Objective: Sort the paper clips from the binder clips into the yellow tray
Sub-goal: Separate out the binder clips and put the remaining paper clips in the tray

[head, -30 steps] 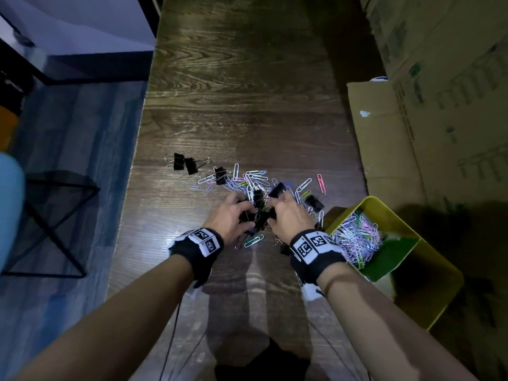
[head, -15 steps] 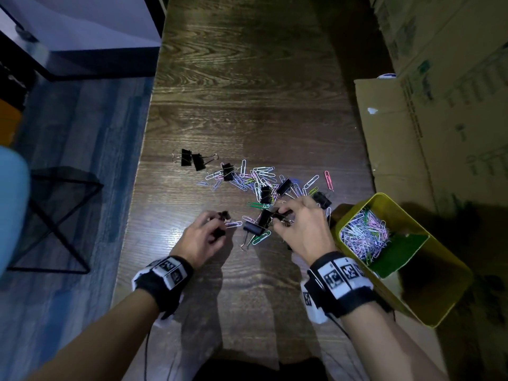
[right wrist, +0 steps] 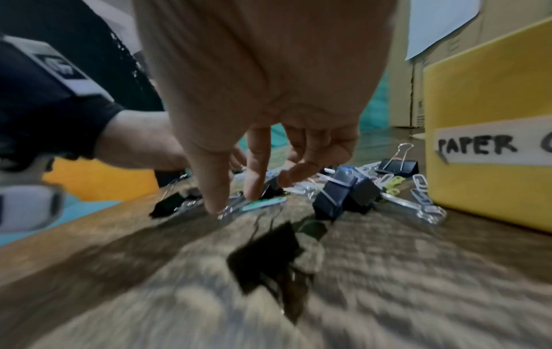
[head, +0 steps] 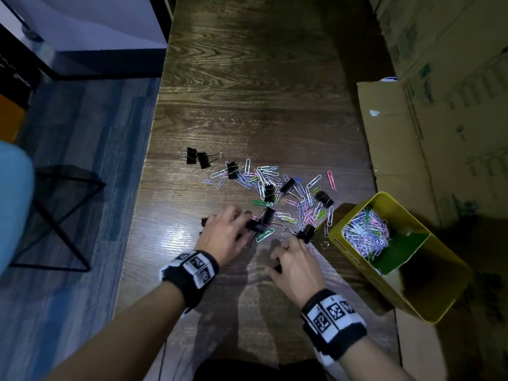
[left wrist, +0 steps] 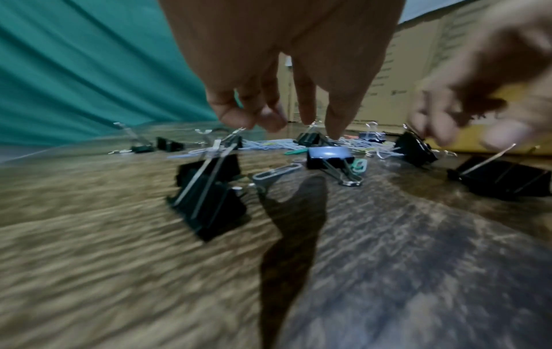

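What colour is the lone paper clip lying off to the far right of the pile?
Pink. The lone paper clip shows best in the head view.

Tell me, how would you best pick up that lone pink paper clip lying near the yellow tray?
Probably from straight above, pinching across the pink paper clip's two long sides near its middle. It lies flat on the wooden table with bare wood all round, apart from the pile, so nothing blocks the fingers.

Cardboard boxes (head: 445, 111) stand at three o'clock beside the dark wooden bench (head: 247, 78); a black metal frame (head: 55, 215) stands on the blue floor (head: 82, 133) at nine o'clock.
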